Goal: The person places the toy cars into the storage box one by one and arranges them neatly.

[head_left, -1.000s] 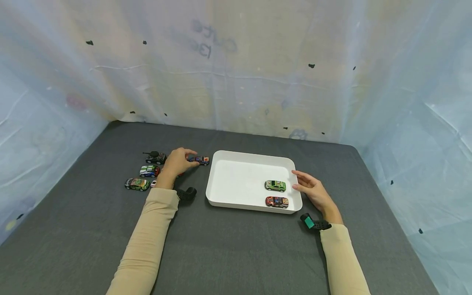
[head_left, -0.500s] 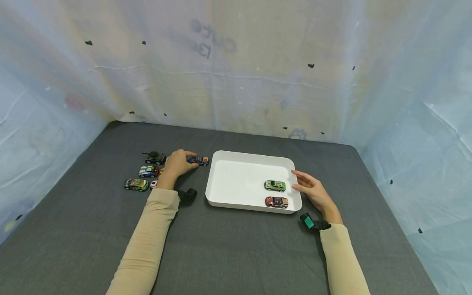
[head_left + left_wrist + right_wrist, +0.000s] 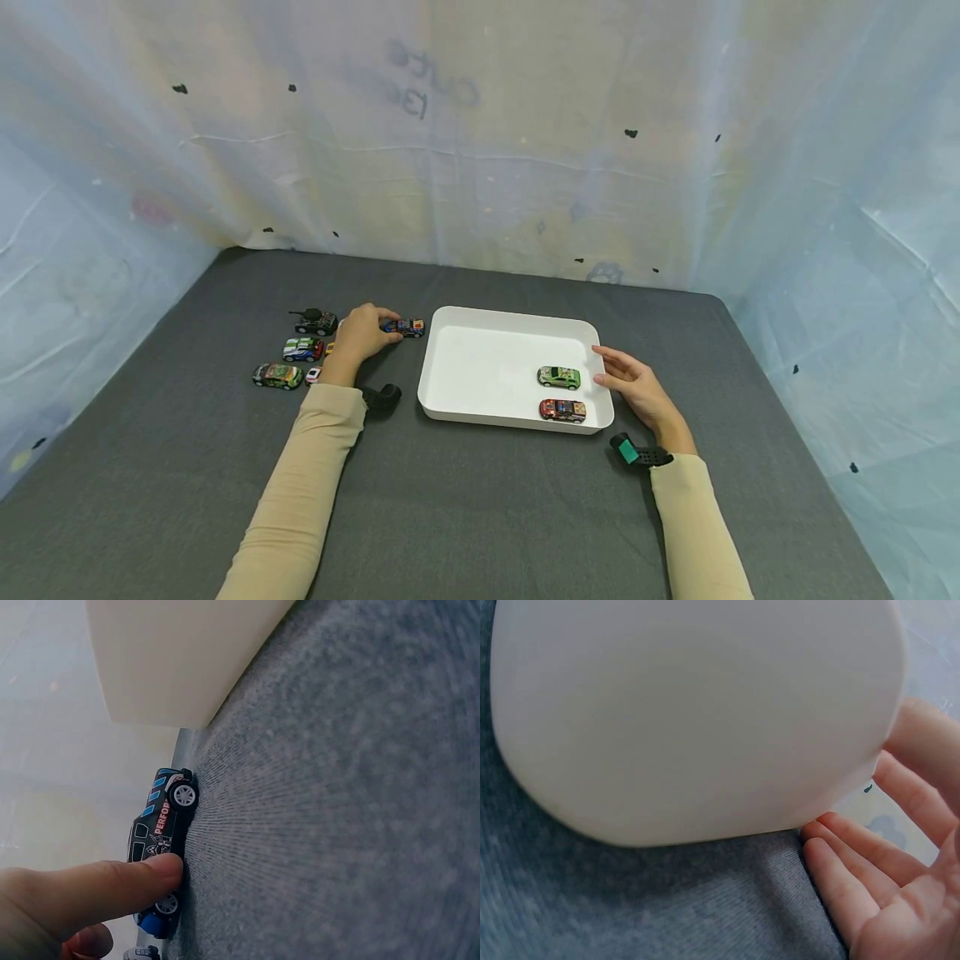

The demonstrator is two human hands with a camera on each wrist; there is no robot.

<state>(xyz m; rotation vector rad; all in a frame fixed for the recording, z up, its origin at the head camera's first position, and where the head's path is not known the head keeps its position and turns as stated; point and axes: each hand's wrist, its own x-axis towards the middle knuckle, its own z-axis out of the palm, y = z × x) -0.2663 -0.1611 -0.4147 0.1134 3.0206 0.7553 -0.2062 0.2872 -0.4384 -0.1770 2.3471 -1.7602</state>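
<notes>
My left hand (image 3: 360, 337) pinches a dark blue toy car (image 3: 408, 327) left of the white tray (image 3: 480, 350). In the left wrist view, the thumb presses the side of that toy car (image 3: 159, 832), whose wheels are on or close to the cloth. A green toy car (image 3: 558, 377) and a red toy car (image 3: 562, 410) sit inside the tray, towards its right end. My right hand (image 3: 637, 387) touches the tray's right rim with relaxed fingers. The right wrist view shows those fingertips against the tray's outer wall (image 3: 705, 750).
Left of my left hand stand a toy tank (image 3: 317, 322), a white-green-blue toy car (image 3: 303, 349), a multicoloured toy car (image 3: 277, 376) and a small white toy car (image 3: 313, 375). My left hand partly covers a yellow thing (image 3: 329, 348). Grey cloth (image 3: 487, 508) covers the table.
Almost nothing differs. My left hand and the dark blue toy car have shifted only very slightly; my right hand stays at the tray's rim.
</notes>
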